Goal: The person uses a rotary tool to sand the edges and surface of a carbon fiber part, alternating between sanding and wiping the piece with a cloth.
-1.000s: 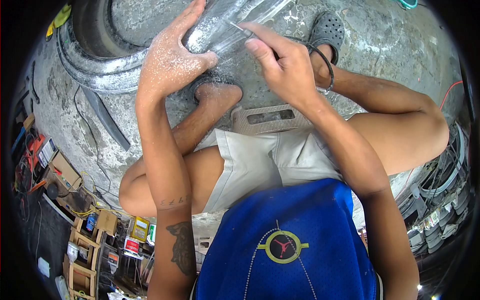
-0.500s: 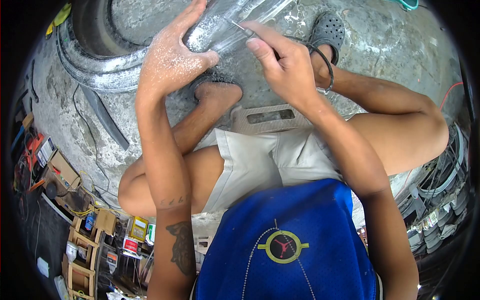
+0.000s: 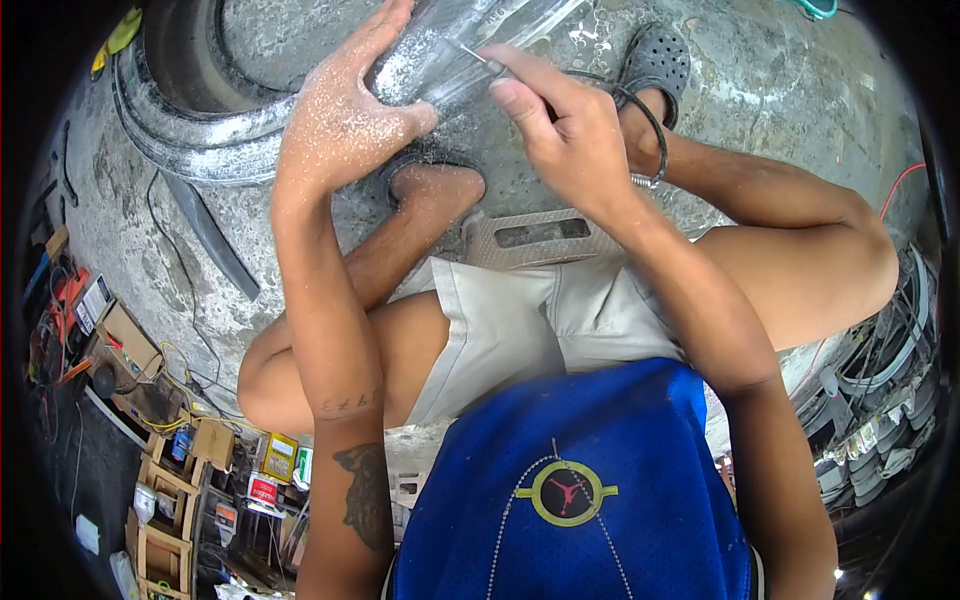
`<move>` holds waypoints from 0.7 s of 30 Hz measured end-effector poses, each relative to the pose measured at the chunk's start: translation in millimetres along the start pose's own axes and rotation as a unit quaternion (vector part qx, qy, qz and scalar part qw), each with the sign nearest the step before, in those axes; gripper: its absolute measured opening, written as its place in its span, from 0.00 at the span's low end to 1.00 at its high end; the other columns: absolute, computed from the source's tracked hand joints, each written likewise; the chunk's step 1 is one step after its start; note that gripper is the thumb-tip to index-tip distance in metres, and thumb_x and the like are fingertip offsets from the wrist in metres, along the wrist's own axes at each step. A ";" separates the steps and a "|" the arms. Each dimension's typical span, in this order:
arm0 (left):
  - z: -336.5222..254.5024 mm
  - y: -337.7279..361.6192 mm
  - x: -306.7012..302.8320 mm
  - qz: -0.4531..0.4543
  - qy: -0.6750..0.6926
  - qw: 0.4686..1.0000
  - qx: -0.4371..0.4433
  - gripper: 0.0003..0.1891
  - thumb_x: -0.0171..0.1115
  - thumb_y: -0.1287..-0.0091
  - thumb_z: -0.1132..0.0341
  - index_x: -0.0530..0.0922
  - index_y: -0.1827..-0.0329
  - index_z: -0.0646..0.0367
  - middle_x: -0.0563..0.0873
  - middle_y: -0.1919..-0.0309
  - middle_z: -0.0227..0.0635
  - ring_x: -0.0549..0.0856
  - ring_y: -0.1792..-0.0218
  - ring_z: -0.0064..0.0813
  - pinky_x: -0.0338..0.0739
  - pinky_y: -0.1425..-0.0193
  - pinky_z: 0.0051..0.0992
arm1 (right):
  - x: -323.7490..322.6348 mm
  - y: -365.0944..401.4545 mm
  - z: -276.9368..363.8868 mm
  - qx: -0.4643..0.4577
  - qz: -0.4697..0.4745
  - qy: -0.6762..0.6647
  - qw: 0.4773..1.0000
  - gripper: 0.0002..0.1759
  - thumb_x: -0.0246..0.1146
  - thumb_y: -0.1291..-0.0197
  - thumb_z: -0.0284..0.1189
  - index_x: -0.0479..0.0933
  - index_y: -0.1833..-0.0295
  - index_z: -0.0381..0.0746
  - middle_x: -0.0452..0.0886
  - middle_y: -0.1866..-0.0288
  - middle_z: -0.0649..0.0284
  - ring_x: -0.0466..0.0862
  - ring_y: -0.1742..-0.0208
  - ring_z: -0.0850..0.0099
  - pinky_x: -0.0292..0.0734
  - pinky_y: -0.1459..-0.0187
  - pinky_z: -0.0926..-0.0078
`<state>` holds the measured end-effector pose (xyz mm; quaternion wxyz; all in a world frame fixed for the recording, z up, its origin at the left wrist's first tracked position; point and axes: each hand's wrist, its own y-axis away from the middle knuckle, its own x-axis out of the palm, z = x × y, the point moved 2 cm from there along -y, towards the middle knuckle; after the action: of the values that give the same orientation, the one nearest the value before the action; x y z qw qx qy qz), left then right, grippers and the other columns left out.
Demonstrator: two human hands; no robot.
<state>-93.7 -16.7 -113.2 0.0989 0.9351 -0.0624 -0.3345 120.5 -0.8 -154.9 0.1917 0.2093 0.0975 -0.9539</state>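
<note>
My left hand (image 3: 345, 125), dusted with white powder, lies against a dark tyre (image 3: 215, 165). Its fingers stretch toward the top edge and the thumb is spread to the right. Powder coats the tyre thickly beside this hand, and its streaked grey surface (image 3: 480, 75) runs on between both hands. Pinched between the thumb and fingers of my right hand (image 3: 580, 135) is a slim tool with a thin metal tip (image 3: 478, 55). That tip points left, right at the powdery surface. The tool's rear end is hidden in my palm.
A black cable (image 3: 662, 150) loops beside my right wrist, near a foot in a dark clog (image 3: 655, 65). A flat rubber strip (image 3: 210, 240) lies on the concrete floor at left. Wooden crates (image 3: 165, 520) and boxes stand lower left; stacked dark items (image 3: 870, 450) are at right.
My right hand and the tool's tip have shifted very slightly down and left. My left hand stays in place on the tyre.
</note>
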 end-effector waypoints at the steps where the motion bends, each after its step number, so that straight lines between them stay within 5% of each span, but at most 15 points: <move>1: -1.0 -0.1 -0.6 -0.001 -0.001 1.000 0.000 0.49 0.73 0.57 0.69 0.70 0.24 0.71 0.75 0.25 0.58 0.72 0.21 0.46 0.64 0.19 0.32 | -0.8 -0.2 0.5 0.029 0.003 -0.008 1.000 0.17 0.66 0.27 0.39 0.84 0.37 0.46 0.89 0.56 0.48 0.89 0.58 0.50 0.83 0.56 0.59; 21: 9.8 1.9 3.6 -0.017 -0.004 0.999 0.045 0.50 0.74 0.57 0.66 0.70 0.24 0.72 0.75 0.25 0.60 0.72 0.22 0.48 0.63 0.18 0.34 | -0.6 -0.4 -1.0 0.016 -0.010 -0.012 1.000 0.17 0.66 0.27 0.38 0.85 0.38 0.46 0.89 0.57 0.48 0.89 0.59 0.50 0.83 0.58 0.60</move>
<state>-97.2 -20.7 -122.4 0.0505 0.9382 -0.0624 -0.3367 121.1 0.1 -155.5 0.1796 0.1997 0.0823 -0.9597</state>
